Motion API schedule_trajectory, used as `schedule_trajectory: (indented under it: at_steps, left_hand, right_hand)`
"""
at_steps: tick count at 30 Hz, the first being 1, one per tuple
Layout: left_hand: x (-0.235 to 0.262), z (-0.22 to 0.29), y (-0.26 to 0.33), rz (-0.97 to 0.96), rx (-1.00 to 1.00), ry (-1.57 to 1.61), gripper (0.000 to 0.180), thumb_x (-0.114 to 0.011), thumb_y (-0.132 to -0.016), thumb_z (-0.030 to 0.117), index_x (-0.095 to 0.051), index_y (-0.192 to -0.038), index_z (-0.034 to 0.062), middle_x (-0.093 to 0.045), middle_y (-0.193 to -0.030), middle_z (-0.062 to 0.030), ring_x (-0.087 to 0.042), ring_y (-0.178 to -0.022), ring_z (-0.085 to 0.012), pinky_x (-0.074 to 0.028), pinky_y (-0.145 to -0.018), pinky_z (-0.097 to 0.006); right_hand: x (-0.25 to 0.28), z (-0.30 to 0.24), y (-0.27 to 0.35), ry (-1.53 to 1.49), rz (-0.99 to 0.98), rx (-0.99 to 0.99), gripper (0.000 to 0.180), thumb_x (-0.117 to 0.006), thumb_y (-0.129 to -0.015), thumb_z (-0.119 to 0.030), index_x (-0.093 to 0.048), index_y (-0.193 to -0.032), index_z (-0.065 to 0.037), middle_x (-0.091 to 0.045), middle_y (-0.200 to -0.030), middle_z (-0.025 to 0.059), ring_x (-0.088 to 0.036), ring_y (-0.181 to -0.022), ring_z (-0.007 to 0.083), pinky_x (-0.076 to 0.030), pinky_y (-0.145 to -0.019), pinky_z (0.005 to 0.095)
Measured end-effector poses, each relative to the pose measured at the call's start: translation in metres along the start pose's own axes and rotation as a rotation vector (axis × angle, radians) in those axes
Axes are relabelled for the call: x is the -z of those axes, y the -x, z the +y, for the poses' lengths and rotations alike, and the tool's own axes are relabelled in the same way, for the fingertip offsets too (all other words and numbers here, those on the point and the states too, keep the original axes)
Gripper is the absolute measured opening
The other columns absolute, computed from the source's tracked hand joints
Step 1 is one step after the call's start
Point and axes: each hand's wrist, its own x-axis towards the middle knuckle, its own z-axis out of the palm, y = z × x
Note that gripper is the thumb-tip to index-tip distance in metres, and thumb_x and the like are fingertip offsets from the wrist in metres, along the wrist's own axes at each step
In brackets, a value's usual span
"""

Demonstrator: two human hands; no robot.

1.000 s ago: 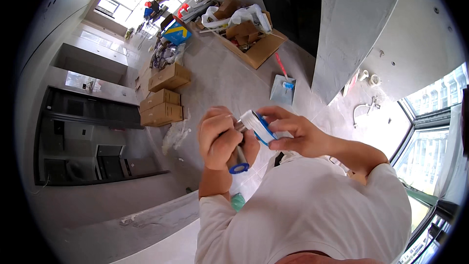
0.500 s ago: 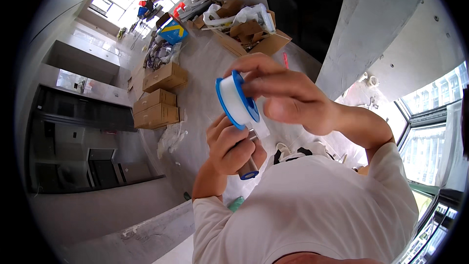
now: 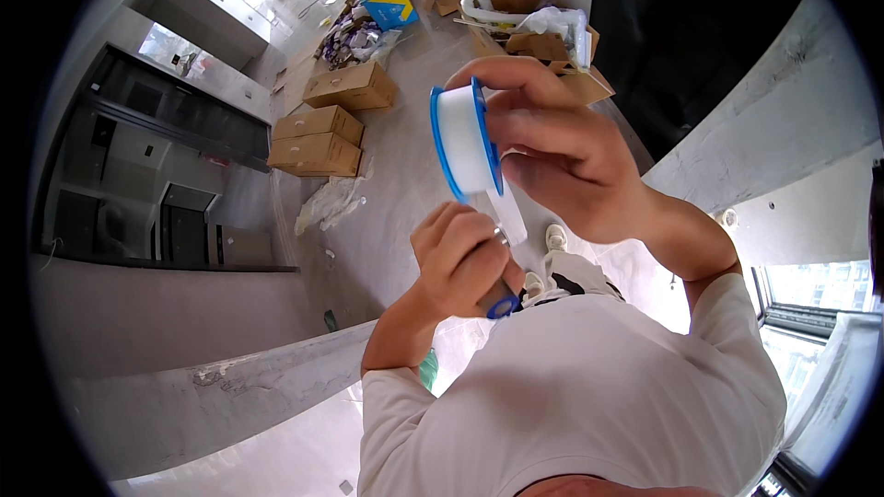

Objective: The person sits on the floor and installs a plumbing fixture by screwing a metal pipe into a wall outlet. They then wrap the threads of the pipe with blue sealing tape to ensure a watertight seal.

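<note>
My right hand point(image 3: 585, 161) grips a spool of white thread seal tape point(image 3: 460, 138) with blue rims, fingers on its near side. From the spool a short strip of white tape point(image 3: 507, 214) hangs down toward my left hand point(image 3: 460, 258). Wrapped in that hand is a grey metal pipe fitting point(image 3: 500, 302), its blue-ringed end showing below the fingers. A bit of shiny metal shows at the top of the fist, close to the strip. My fingers hide most of the fitting, and I cannot tell whether tape lies around it.
Brown cardboard boxes point(image 3: 318, 155) stand on the floor to the left. Beyond them lie a blue and yellow box point(image 3: 389, 5) and an open carton point(image 3: 543, 41) of scraps and plastic. A low ledge point(image 3: 230, 396) runs along the lower left. Windows point(image 3: 815, 290) are at the right.
The spool has moved up and away from my left hand, and more of the strip shows between them. The fitting has tilted. The whole view has shifted with my head.
</note>
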Motion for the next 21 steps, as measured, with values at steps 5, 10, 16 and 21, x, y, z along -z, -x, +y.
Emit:
schedule_trajectory:
  at_steps: [5,10,16,21]
  left_hand:
    - [-0.01,-0.042,-0.001,0.026,0.123,-0.116,0.022,-0.072,-0.062,0.003,-0.055,-0.076,0.0073,-0.058,-0.084,-0.009,-0.053,-0.06,-0.0267,-0.041,-0.053,-0.035]
    - [-0.03,-0.069,-0.027,0.075,-0.016,-0.075,0.023,-0.071,-0.062,0.0,-0.054,-0.076,0.0062,-0.053,-0.083,-0.0091,-0.05,-0.057,-0.025,-0.037,-0.05,-0.034]
    - [-0.04,-0.089,-0.053,0.057,-0.001,-0.109,0.033,-0.074,-0.063,-0.007,-0.051,-0.083,0.0062,-0.05,-0.085,-0.0082,-0.051,-0.062,-0.0254,-0.047,-0.056,-0.039]
    - [-0.037,-0.111,-0.065,0.009,0.109,-0.172,0.035,-0.078,-0.075,-0.008,-0.05,-0.089,0.0082,-0.051,-0.091,-0.0086,-0.056,-0.071,-0.0263,-0.053,-0.065,-0.04]
  right_hand:
    - [0.017,0.02,-0.035,0.061,-0.033,0.185,0.037,-0.049,-0.085,0.022,-0.069,-0.113,0.007,-0.048,-0.148,0.0253,-0.066,-0.108,0.0267,-0.055,-0.085,0.0339]
    - [0.04,0.084,-0.061,-0.066,-0.026,0.073,0.043,-0.051,-0.086,0.02,-0.07,-0.121,0.005,-0.05,-0.149,0.0189,-0.065,-0.113,0.0242,-0.054,-0.087,0.0329]
    - [0.045,0.156,-0.067,-0.322,-0.145,-0.245,0.043,-0.054,-0.089,0.016,-0.07,-0.126,0.002,-0.05,-0.15,0.0128,-0.062,-0.124,0.0235,-0.055,-0.094,0.0354]
    - [0.034,0.199,-0.026,-0.495,-0.213,-0.409,0.038,-0.066,-0.093,0.011,-0.07,-0.129,0.0,-0.046,-0.154,0.0142,-0.058,-0.132,0.0272,-0.053,-0.102,0.0386]
